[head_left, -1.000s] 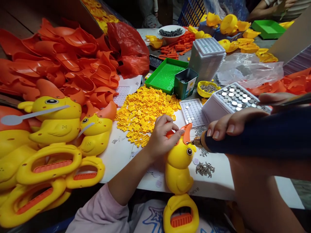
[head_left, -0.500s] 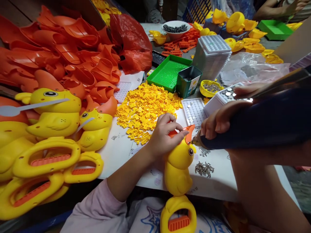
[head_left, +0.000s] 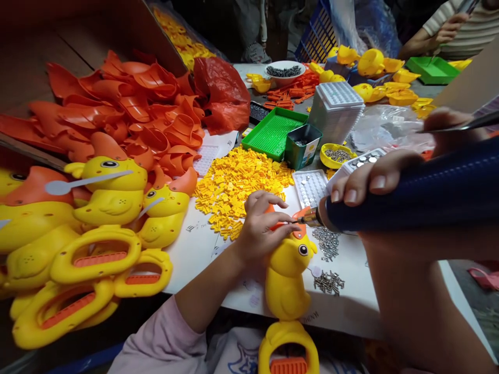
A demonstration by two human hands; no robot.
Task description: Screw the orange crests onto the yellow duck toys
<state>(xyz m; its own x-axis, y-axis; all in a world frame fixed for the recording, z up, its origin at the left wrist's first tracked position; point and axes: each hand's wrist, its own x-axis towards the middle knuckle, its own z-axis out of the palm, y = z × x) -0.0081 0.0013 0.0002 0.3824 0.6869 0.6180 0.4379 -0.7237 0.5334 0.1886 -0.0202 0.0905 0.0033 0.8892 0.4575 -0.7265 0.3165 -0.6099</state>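
At the duck's two o'clock, my right fingers grip the driver; left fingers crowd its tip, hold unclear. Seemingly screwing; needs steady alignment.

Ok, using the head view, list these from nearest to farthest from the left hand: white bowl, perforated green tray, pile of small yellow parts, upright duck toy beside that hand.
From the left hand:
1. Duck toy: right at the hand.
2. Yellow parts: just beyond it.
3. Green tray: behind the pile.
4. White bowl: far back.
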